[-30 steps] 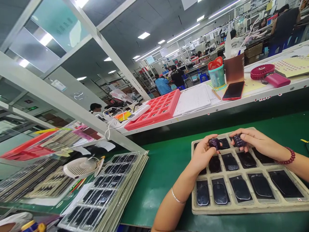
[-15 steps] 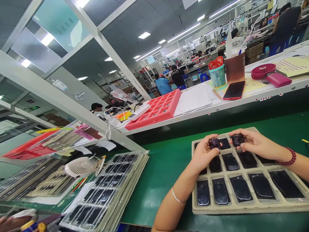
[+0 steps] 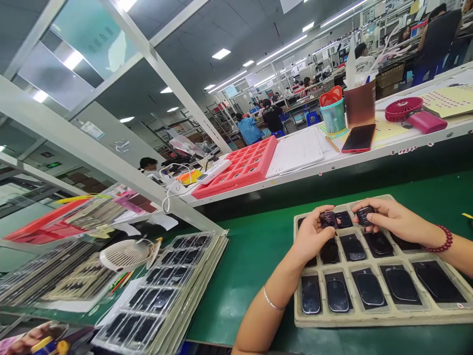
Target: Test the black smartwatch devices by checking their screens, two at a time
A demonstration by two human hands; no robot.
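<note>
Over the far row of a beige tray (image 3: 369, 320), my left hand (image 3: 313, 234) is closed around a small dark smartwatch body (image 3: 328, 219) whose screen shows faint lit text. A second smartwatch body (image 3: 364, 216) is gripped by my right hand (image 3: 386, 217), with the thumb lying on its lit screen. The tray's compartments hold several dark rounded-rectangle pieces, among them one in the near row (image 3: 370, 291) and one in the middle row (image 3: 353, 246). My forearms cover part of the tray's left and right sides.
Left of the green table (image 3: 244, 256) stands a stack of trays (image 3: 155, 291) filled with dark pieces. A white fan (image 3: 125, 255) sits behind it. The shelf ahead carries a red foam tray (image 3: 240, 170), papers (image 3: 295, 153) and a phone (image 3: 358, 138). Another person's hand (image 3: 35, 337) shows at lower left.
My right hand has shifted its grip, its thumb moving up onto the screen of its smartwatch body, which has tilted slightly. My left hand is nearly still. The other person's hand at lower left has moved.
</note>
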